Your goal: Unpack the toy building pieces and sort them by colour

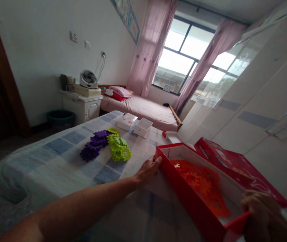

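A long red box (pixel 187 198) with a white inside stands tilted in view at the lower right. Orange puzzle-edged foam-like pieces (pixel 204 183) lie in it. My left hand (pixel 149 169) grips the box's far left corner, fingers closed on the rim. At its near right end my right hand (pixel 261 210), blurred, is closed around the edge by a red flap. To the left on the table sit a heap of purple pieces (pixel 94 144) and a heap of yellow-green pieces (pixel 119 146), both with toothed edges.
The table (pixel 65 168) has a checked cloth. A white box (pixel 127 121), a clear plastic tray (pixel 143 126) and a red printed lid (pixel 234 164) rest on it. Beyond are a bed (pixel 148 111), a cabinet with a fan (pixel 88 79), and wardrobes (pixel 261 90) at right.
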{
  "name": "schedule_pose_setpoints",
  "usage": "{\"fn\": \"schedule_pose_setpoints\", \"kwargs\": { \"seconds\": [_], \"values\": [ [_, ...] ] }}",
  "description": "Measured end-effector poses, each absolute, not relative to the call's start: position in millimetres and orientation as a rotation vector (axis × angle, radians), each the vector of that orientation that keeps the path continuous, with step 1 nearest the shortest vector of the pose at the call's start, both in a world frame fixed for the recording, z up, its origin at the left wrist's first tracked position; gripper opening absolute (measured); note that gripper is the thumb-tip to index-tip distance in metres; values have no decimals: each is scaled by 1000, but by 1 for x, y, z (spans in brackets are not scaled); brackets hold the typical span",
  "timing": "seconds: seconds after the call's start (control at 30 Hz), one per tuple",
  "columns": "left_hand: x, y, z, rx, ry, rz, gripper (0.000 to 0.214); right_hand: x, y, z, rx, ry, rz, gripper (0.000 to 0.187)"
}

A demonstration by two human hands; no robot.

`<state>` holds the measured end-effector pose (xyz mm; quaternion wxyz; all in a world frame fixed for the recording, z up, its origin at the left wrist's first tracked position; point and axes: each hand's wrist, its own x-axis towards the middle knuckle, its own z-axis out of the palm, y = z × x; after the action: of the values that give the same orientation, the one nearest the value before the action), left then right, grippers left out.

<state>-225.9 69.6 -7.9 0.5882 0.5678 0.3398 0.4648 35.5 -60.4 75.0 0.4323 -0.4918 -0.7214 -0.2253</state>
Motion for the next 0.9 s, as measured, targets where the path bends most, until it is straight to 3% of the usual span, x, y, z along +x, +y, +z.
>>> {"fn": "schedule_pose_setpoints", "kwargs": {
  "seconds": [0.13, 0.3, 0.57, 0.73, 0.9],
  "values": [
    [-220, 53, 2, 800, 606, 931, 66, -10, -20, 138, -977, -2114, -682, 18],
    [-218, 41, 7, 471, 348, 963, 56, -56, 22, 183, -712, -2421, -874, 22],
    [-219, 39, 8, 398, 284, 1193, 50, -123, 52, 212, -470, -2691, -994, 30],
    [-219, 42, 12, 402, 251, 1300, 39, -147, 60, 210, -544, -2594, -952, 12],
    [-217, 48, 9, 382, 333, 1338, 32, -153, 68, 203, -904, -2238, -919, 48]
  ]
}}
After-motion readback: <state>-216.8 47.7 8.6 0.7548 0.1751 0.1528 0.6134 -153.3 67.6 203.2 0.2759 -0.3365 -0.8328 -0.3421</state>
